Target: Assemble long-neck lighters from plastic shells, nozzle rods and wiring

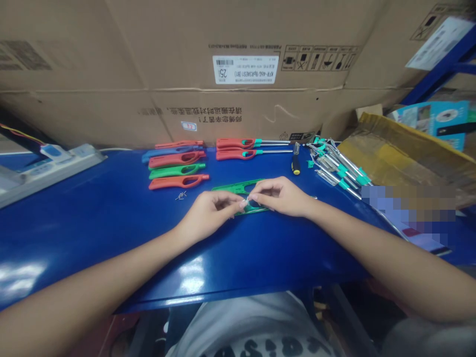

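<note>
A green plastic handle shell [238,189] lies flat on the blue table [111,208] in front of me. My left hand [210,213] and my right hand [278,196] meet over it, fingertips pinched together on a tiny pale part that is too small to name. Both hands rest on or just above the shell, hiding its near half. A few small metal screws [181,196] lie just left of my left hand.
Red, green and blue handle shells [178,166] are lined up behind. Two assembled red lighters [245,148] and a yellow-tipped screwdriver [296,159] lie further back. Metal-tube inner parts [336,166] pile at right. Cardboard boxes [238,74] wall the rear; a white power strip [48,166] lies left.
</note>
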{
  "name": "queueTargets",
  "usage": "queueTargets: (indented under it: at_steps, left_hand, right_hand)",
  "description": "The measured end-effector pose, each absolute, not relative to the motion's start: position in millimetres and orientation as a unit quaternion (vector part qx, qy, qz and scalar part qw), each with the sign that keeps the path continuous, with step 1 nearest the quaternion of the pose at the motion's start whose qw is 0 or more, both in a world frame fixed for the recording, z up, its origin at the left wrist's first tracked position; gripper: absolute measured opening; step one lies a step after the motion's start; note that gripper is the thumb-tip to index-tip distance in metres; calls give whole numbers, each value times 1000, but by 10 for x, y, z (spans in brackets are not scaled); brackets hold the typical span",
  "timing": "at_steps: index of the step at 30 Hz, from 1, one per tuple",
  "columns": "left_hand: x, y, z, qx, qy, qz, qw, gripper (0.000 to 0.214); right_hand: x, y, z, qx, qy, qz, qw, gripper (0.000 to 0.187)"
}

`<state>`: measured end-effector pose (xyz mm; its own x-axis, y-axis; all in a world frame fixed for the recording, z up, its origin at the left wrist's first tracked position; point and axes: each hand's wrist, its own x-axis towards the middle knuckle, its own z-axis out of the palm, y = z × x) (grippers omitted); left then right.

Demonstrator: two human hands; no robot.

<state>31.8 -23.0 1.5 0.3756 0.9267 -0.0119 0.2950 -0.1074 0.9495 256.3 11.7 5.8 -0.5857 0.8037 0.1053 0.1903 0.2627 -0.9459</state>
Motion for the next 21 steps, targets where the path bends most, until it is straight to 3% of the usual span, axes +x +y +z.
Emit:
queueTargets:
  at_steps: [21]
  left_hand:
    - [338,-233,-26,680,462,334,461,28]
  right_hand:
    - [2536,112,23,-325,-770,456,305,21]
